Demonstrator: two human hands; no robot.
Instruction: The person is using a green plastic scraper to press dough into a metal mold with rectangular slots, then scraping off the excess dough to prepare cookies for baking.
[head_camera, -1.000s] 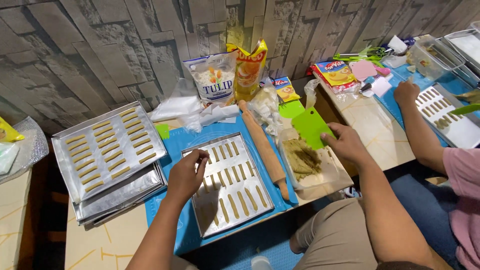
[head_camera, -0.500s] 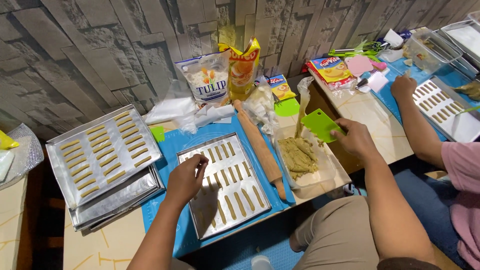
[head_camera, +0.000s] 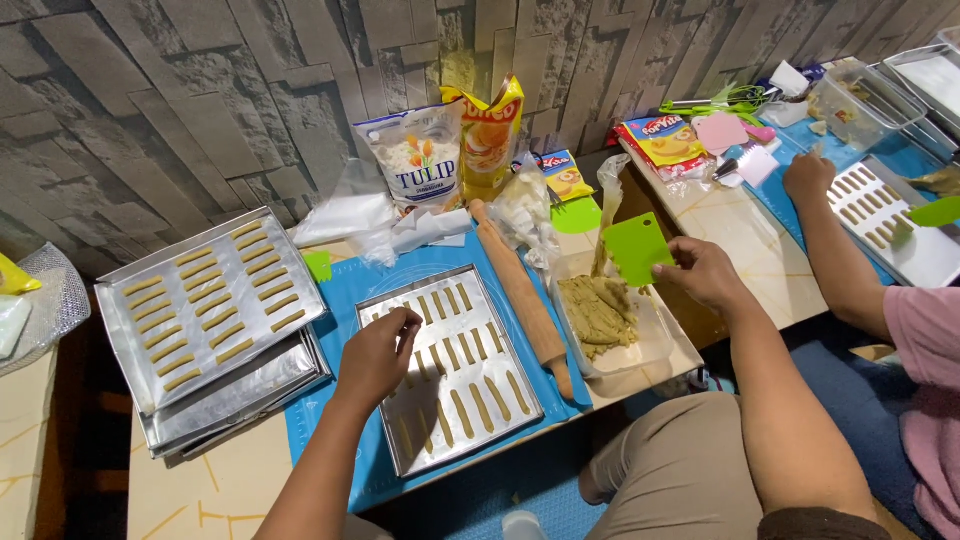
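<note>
Head view, green scraper (head_camera: 636, 246) in right hand (head_camera: 703, 274), above dough (head_camera: 598, 314)

Past the hands stands a wall (head_camera: 150, 110) of long gray stone blocks, set in slanting rows (some lighter, some darker). The desk (head_camera: 215, 490) under the hands is pale cream with thin yellow lines. A second cream desk (head_camera: 745, 240) sits off to the right of the hands. A blue floor mat (head_camera: 860, 390) lies low down on the right. The light is soft and even.
</note>
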